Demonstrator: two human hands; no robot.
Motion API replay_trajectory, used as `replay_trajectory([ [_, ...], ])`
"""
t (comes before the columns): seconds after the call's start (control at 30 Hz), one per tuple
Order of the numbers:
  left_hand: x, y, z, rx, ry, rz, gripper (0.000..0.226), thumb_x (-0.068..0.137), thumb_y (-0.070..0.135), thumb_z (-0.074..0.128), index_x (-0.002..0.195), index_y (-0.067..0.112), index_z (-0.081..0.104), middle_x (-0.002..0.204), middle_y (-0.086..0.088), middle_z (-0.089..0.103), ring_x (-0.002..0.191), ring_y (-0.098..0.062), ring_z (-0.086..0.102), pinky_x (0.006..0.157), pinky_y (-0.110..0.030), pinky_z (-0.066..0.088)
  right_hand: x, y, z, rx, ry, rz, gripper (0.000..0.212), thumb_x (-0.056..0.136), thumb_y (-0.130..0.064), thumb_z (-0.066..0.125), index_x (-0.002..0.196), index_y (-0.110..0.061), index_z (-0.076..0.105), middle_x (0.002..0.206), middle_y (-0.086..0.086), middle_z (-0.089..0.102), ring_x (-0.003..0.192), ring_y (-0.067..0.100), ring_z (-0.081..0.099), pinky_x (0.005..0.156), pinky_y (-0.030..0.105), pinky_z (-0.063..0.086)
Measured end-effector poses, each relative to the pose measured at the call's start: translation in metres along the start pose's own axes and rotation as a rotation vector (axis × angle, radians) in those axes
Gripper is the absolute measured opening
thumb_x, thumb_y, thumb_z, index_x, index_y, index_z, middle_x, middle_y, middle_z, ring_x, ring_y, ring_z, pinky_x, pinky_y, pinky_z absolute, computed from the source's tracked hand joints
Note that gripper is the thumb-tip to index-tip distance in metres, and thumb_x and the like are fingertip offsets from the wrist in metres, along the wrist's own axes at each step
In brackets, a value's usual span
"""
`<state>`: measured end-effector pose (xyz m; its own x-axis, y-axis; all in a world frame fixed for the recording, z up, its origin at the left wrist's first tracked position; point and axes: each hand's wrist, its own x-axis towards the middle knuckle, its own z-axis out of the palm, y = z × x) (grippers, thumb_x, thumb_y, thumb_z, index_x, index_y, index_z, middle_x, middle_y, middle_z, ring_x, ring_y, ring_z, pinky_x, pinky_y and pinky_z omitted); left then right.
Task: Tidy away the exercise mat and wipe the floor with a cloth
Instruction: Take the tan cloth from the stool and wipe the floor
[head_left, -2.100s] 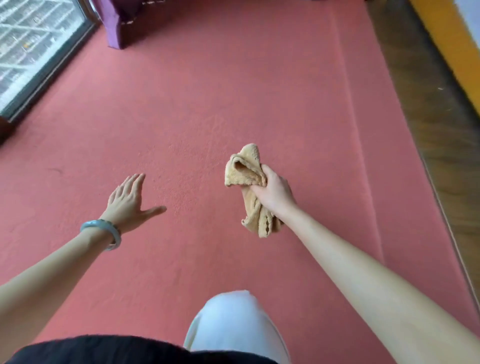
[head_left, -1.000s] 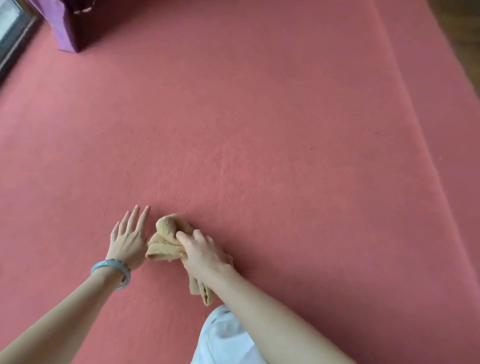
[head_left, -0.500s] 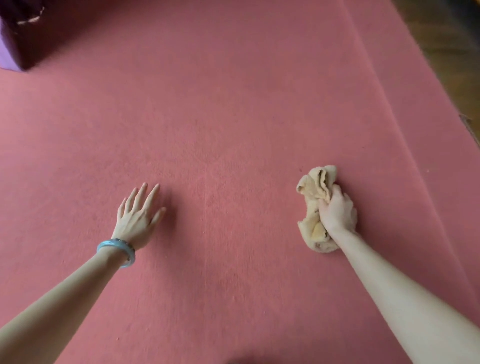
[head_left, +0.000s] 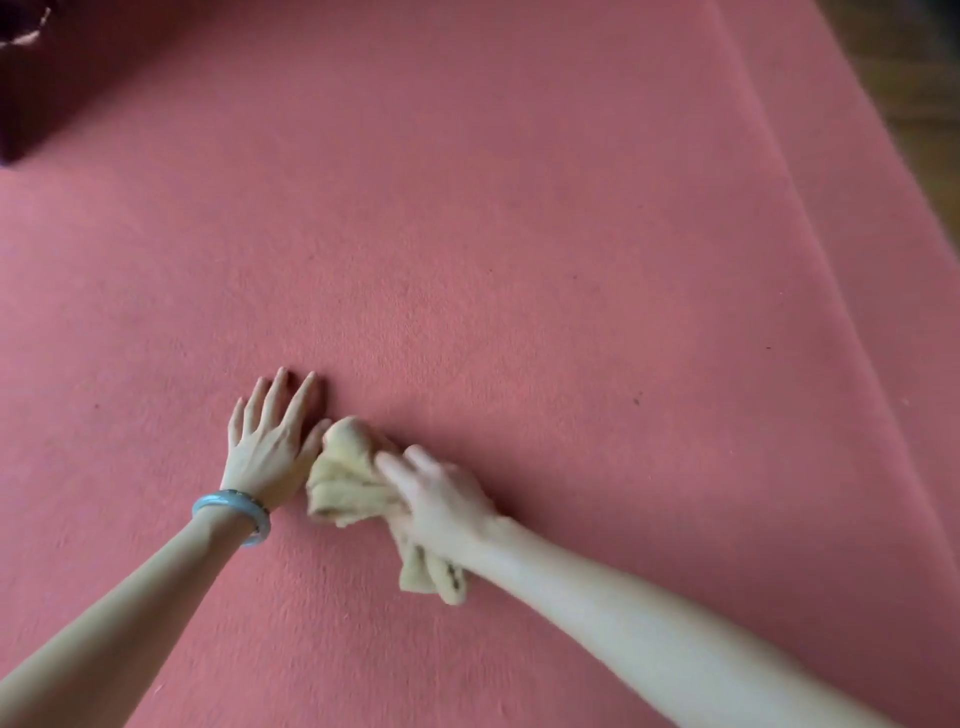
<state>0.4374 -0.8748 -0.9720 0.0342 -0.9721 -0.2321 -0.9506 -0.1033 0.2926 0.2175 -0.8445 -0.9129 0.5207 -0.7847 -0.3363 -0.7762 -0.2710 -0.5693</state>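
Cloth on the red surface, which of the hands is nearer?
Right. The right hand lies on the cloth; the left hand is flat on the red surface just beside it, on its left.

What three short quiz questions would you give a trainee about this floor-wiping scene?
1. True or false: the left hand lies flat, fingers spread, on the red mat.
2. Which hand holds the beige cloth? A. left hand B. right hand C. neither
3. Fill in: the pale blue bracelet is on the ___ wrist.

Key: 1 true; 2 B; 3 left.
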Motion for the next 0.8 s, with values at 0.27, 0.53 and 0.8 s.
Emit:
replay_trajectory([
  [0.27, 0.003, 0.019, 0.002, 0.049, -0.032, -0.008, 0.076, 0.080, 0.067, 0.013, 0.147, 0.032, 0.024, 0.156, -0.009, 0.018, 0.144, -0.030, 0.010, 0.115, -0.047, 0.004, -0.018, 0.154, -0.111, -0.123, 0.447, 0.601, 0.038, 0.090, -0.027, 0.053, 0.126, -0.015, 0.048, 0.114, 0.017, 0.056, 0.099, 0.041, 0.059, 0.078, 0.043, 0.047],
  [0.53, 0.003, 0.027, 0.009, 0.088, -0.068, -0.060, 0.083, 0.077, 0.068, 0.009, 0.150, 0.029, 0.013, 0.158, -0.010, 0.009, 0.145, -0.030, 0.004, 0.115, -0.046, 0.001, 0.029, 0.118, -0.105, -0.086, 0.473, 0.633, 0.037, 0.091, -0.027, 0.053, 0.125, -0.016, 0.047, 0.121, 0.015, 0.052, 0.098, 0.039, 0.061, 0.076, 0.041, 0.046],
  [0.8, 0.005, 0.023, 0.013, 0.159, -0.120, -0.077, 0.088, 0.077, 0.069, 0.000, 0.151, 0.021, 0.003, 0.157, 0.002, -0.011, 0.141, -0.013, -0.020, 0.111, -0.030, -0.022, 0.096, 0.014, -0.053, -0.011, -0.022, -0.038, 0.043, 0.091, -0.028, 0.054, 0.130, -0.016, 0.041, 0.120, 0.018, 0.049, 0.100, 0.042, 0.058, 0.082, 0.047, 0.049],
])
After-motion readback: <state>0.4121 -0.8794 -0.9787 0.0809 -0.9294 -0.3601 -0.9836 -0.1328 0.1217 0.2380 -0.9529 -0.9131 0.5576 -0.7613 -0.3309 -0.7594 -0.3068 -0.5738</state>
